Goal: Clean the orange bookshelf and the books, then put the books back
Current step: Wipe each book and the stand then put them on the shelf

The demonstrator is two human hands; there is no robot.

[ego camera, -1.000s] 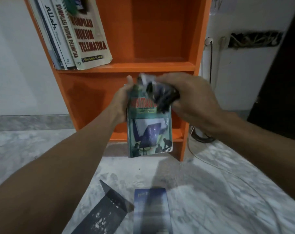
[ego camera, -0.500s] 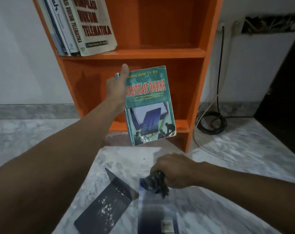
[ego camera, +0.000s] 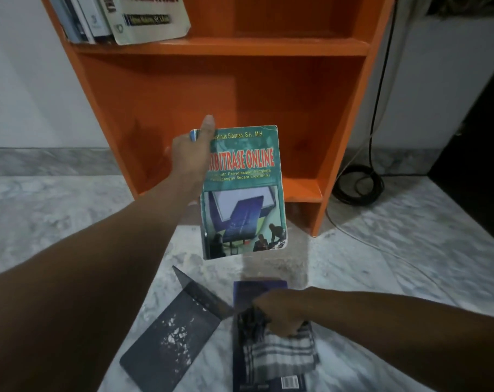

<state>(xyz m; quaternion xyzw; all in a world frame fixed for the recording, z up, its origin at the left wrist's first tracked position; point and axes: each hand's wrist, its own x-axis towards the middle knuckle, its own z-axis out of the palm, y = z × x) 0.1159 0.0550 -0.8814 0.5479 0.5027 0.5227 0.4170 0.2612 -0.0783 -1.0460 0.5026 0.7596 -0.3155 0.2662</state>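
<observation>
Left arm outstretched; left hand (ego camera: 190, 154) gripping green book (ego camera: 243, 199) upright before orange bookshelf (ego camera: 268, 46), thumb up. Right hand (ego camera: 279, 312) low, near, clutching checked cloth (ego camera: 279, 355) atop blue book (ego camera: 257, 287).

Shelved books (ego camera: 118, 18): tops cut by upper edge.
Green book (ego camera: 243, 193) title: start behind left hand (ego camera: 189, 154).
Blue book (ego camera: 257, 290), near: mostly under cloth (ego camera: 279, 355).

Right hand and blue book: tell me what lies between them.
The head view shows a cloth between them: the right hand grips it on top of the blue book.
</observation>
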